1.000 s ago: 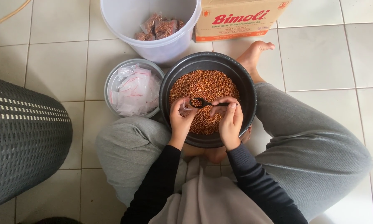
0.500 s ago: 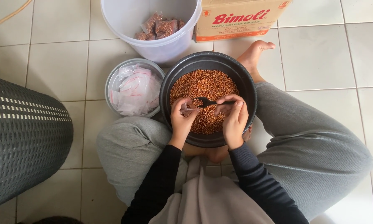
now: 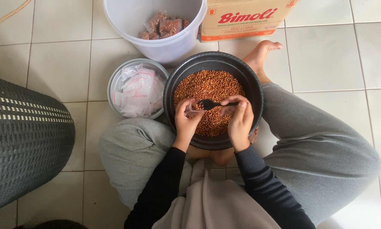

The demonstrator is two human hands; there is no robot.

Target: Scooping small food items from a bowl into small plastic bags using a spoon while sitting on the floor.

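A person sits cross-legged on the tiled floor (image 3: 326, 63) with a black round basin (image 3: 173, 91) at frame centre, filled with small reddish-brown kernels (image 3: 211, 85). The right hand (image 3: 240, 121) has its grip clamped on the handle of a black spoon (image 3: 211, 103), fingers pinched together on it. The spoon's long axis runs nearly level across the frame, handle at the right, bowl pointing left. The left hand (image 3: 186, 123) has its fingers closed on a small clear plastic bag (image 3: 193, 108). The bag lies just left of the spoon's bowl, touching it or nearly so; its mouth is too small to make out. Both hands hover over the lower half of the basin, the bag's opening side toward the spoon.

Left of the basin stands a grey bowl (image 3: 114, 82) holding a heap of empty clear bags (image 3: 137, 91). At upper centre a white bucket (image 3: 173, 46) holds filled packets (image 3: 165, 26); a cardboard box (image 3: 245, 19) sits to its right. A dark woven basket (image 3: 25, 140) fills the left edge.
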